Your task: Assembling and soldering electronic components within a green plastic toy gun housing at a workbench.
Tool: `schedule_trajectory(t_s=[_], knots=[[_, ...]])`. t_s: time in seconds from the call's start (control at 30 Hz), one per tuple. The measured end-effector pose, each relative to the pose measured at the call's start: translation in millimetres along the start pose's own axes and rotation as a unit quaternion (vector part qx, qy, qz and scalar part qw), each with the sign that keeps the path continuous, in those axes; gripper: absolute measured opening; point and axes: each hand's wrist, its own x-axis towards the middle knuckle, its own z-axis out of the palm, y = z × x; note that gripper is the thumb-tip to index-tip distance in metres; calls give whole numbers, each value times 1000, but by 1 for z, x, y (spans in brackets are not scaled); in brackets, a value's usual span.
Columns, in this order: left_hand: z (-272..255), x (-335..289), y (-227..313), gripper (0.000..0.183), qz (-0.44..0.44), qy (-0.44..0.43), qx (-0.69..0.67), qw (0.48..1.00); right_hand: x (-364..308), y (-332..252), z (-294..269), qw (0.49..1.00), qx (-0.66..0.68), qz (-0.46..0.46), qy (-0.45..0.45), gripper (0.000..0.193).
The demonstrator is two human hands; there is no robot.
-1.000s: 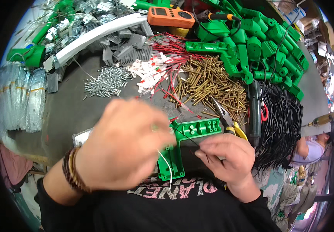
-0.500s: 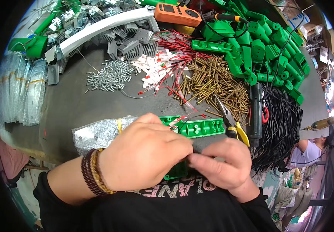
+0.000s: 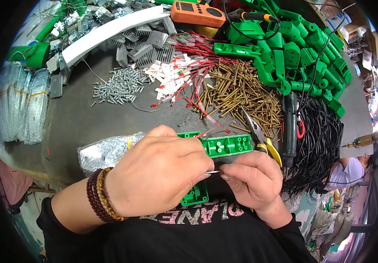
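Over the near edge of the table, my left hand (image 3: 165, 164) and my right hand (image 3: 254, 177) are both closed in a pinch, a small gap between them. A thin pale wire-like piece (image 3: 214, 172) spans that gap, its ends hidden in the fingers. Behind and below them lies an open green plastic housing half (image 3: 228, 145) with screw posts inside, partly covered by my left hand. Red leads with clear sleeves (image 3: 204, 133) reach to its upper edge. A bubble-wrapped bundle (image 3: 103, 153) with a yellow band sits beside my left hand.
Yellow-handled pliers (image 3: 259, 133), a dark cylindrical tool (image 3: 289, 127) and black cables (image 3: 316, 144) lie right. Behind are brass-coloured screws (image 3: 237, 92), silver screws (image 3: 118, 85), white connectors (image 3: 169, 79), heat sinks (image 3: 147, 50), an orange meter (image 3: 197, 14) and green housings (image 3: 294, 55).
My hands have drawn slightly apart, so the thin pale piece now shows between the fingertips. My right hand has tilted more upright. The whole view has shifted a little.
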Motion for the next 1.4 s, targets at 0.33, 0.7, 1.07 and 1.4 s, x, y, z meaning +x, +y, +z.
schedule_trajectory(t_s=[0.33,0.7,1.07,1.4], knots=[[20,-3,3,19,115,122,186,968,5,-7,-3,978,114,148,-93,12],[13,11,9,10,29,19,122,992,6,-14,-6,975,117,152,-110,12],[34,9,11,17,124,144,237,953,0,-14,-10,895,267,333,-129,6],[30,6,5,22,93,174,191,962,-20,5,-45,896,152,402,-110,10]])
